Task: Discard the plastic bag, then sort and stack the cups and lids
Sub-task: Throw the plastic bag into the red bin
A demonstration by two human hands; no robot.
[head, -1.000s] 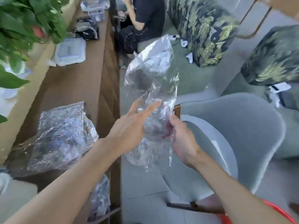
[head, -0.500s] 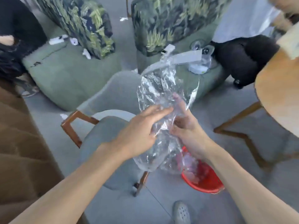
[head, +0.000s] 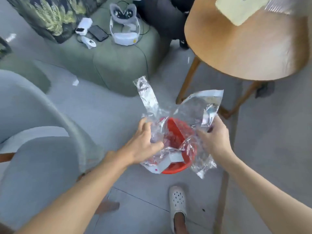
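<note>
A crumpled clear plastic bag (head: pixel 194 108) spreads out over a red bin (head: pixel 175 125) on the grey floor. My left hand (head: pixel 143 142) grips the bag's left part and presses it down at the bin's near left rim. My right hand (head: pixel 212 134) pinches the bag's right edge just right of the bin. One strip of the bag sticks up toward the far left. The bag covers most of the bin's opening. No cups or lids are in view.
A grey chair (head: pixel 33 132) stands at the left. A round wooden table (head: pixel 244 48) with splayed legs is at the upper right. A green sofa seat (head: pixel 118 61) holds a headset, phone and controller. My white shoe (head: pixel 178 201) is on the floor below the bin.
The view swung right and down from the wooden counter to the floor. Both hands carried the bag down onto the red bin, and the bag has opened out.
</note>
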